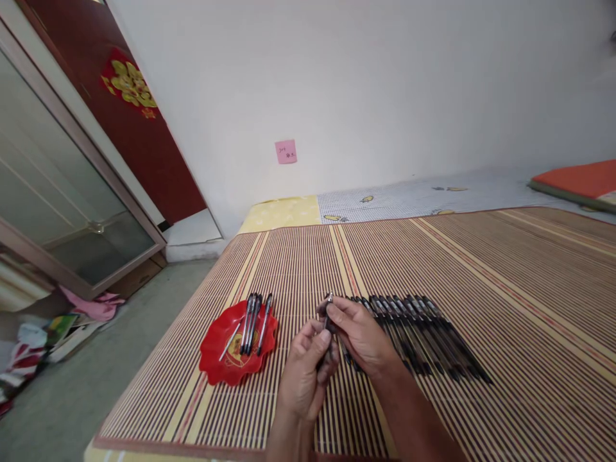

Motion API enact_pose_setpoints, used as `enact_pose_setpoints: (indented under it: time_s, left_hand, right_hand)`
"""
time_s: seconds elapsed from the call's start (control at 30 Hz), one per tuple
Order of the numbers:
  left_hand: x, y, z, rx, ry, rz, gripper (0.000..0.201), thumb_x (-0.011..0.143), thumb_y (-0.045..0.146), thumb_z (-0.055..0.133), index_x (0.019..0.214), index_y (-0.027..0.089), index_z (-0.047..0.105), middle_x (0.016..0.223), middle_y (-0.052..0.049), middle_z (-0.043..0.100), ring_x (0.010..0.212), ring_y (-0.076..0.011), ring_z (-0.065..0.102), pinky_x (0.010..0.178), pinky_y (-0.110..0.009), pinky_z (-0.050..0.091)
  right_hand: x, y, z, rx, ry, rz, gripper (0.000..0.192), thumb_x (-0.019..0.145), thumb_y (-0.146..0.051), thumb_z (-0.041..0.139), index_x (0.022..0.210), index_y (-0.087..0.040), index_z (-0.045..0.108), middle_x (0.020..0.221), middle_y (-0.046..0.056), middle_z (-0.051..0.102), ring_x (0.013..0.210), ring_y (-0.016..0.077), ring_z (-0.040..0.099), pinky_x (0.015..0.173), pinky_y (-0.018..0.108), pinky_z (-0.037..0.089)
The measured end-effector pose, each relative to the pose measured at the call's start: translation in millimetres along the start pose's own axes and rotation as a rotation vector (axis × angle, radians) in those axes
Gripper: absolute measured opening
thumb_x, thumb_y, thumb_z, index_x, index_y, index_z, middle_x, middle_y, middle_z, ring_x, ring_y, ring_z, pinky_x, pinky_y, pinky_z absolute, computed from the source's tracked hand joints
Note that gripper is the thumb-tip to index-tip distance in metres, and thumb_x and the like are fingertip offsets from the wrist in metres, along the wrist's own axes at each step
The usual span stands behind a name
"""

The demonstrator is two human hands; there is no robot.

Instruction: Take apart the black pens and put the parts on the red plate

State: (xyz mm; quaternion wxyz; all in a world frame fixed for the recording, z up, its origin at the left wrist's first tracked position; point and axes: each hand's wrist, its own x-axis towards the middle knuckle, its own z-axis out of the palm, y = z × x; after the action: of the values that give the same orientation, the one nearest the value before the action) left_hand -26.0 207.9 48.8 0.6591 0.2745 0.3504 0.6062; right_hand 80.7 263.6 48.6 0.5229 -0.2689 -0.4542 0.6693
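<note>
My left hand [306,372] and my right hand [360,337] meet over a striped bamboo mat [505,269], both gripping one black pen [328,316] whose metal tip points up. The left fingers pinch its lower part, the right fingers its upper part. To the right of my hands lies a row of several black pens [423,333], side by side on the mat. To the left sits a red scalloped plate [212,353] holding several pens [253,321] and a thin white refill [231,340].
The mat covers a bed with a yellow and grey sheet [385,199] by a white wall bearing a pink sticky note [285,152]. An orange cushion [577,179] lies far right. A glass cabinet [58,192] and clutter on the floor [52,327] are at left.
</note>
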Motion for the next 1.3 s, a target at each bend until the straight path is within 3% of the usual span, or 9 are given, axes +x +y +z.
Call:
enact_pose_setpoints:
  time_s: [0.17,0.3,0.43,0.57,0.7,0.9,1.13,1.23,1.3]
  left_hand:
    - [-5,-6,-0.6,0.289,0.155,0.267,0.029,0.078,0.04,0.079,0.086,0.019,0.06,0.075,0.0,0.063,0.07,-0.0127,0.06,0.066,-0.021,0.047]
    - [-9,-13,-7.4,0.732,0.302,0.481,0.011,0.09,0.033,0.065,0.089,0.022,0.067,0.08,-0.004,0.067,0.078,-0.0189,0.061,0.074,-0.027,0.046]
    - [-9,-18,-11.9,0.834,0.42,0.598,0.006,0.085,0.023,0.069,0.089,0.026,0.072,0.08,-0.004,0.067,0.075,-0.021,0.058,0.075,-0.029,0.042]
    - [-8,-14,-3.5,0.624,0.39,0.512,0.005,0.082,0.027,0.074,0.083,0.023,0.071,0.076,-0.003,0.063,0.07,-0.0185,0.056,0.068,-0.025,0.043]
    - [-9,-4,7.0,0.134,0.157,0.177,0.024,0.08,0.035,0.077,0.092,0.019,0.064,0.072,0.001,0.06,0.056,-0.0085,0.05,0.05,-0.016,0.035]
    - [-9,3,5.5,-0.184,-0.142,-0.043,0.033,0.077,0.034,0.082,0.093,0.017,0.059,0.051,0.01,0.046,0.036,0.0,0.018,0.038,-0.013,0.017]
    - [-15,1,4.0,0.302,0.178,0.262,0.025,0.082,0.037,0.076,0.098,0.02,0.067,0.083,-0.001,0.065,0.069,-0.0103,0.06,0.065,-0.019,0.048]
    - [-16,-1,1.4,0.652,0.322,0.478,0.016,0.085,0.036,0.071,0.088,0.021,0.069,0.082,-0.002,0.066,0.077,-0.0149,0.061,0.074,-0.024,0.048]
    - [-15,-1,0.6,0.667,0.325,0.479,0.018,0.085,0.038,0.071,0.087,0.021,0.068,0.078,-0.001,0.065,0.074,-0.0148,0.06,0.071,-0.024,0.048]
  right_hand:
    - [-2,2,12,-0.129,0.063,0.006,0.037,0.077,-0.056,0.074,0.074,-0.02,0.066,0.065,-0.002,0.054,0.056,0.0112,0.045,0.048,0.022,0.034]
    - [-5,4,20,-0.218,0.066,-0.055,0.037,0.081,-0.055,0.069,0.072,-0.02,0.063,0.068,-0.001,0.056,0.062,0.0128,0.047,0.054,0.024,0.037]
    - [-8,12,27,-0.357,0.148,-0.179,0.037,0.087,-0.049,0.063,0.065,-0.02,0.055,0.064,-0.003,0.048,0.062,0.0127,0.042,0.058,0.025,0.035]
    - [-8,17,26,-0.343,0.214,-0.177,0.04,0.085,-0.048,0.067,0.061,-0.02,0.051,0.061,-0.005,0.041,0.06,0.0118,0.041,0.056,0.024,0.034]
    - [-5,11,12,-0.022,-0.015,0.023,0.037,0.085,-0.056,0.065,0.084,-0.019,0.07,0.075,0.002,0.062,0.072,0.0168,0.058,0.069,0.028,0.046]
    - [-7,-2,1,-0.022,-0.076,-0.029,0.029,0.083,-0.05,0.072,0.089,-0.022,0.076,0.083,0.002,0.068,0.079,0.0158,0.062,0.079,0.029,0.048]
    - [-10,-3,16,-0.279,-0.027,-0.104,0.034,0.089,-0.05,0.063,0.078,-0.019,0.071,0.076,-0.001,0.056,0.062,0.0113,0.05,0.058,0.024,0.043]
    - [-8,-1,20,-0.353,0.012,-0.173,0.034,0.088,-0.048,0.063,0.073,-0.018,0.07,0.077,0.001,0.057,0.073,0.0147,0.055,0.066,0.025,0.045]
    - [-6,-3,15,-0.343,-0.004,-0.139,0.031,0.087,-0.047,0.065,0.078,-0.018,0.073,0.077,0.001,0.059,0.078,0.0166,0.057,0.071,0.027,0.046]
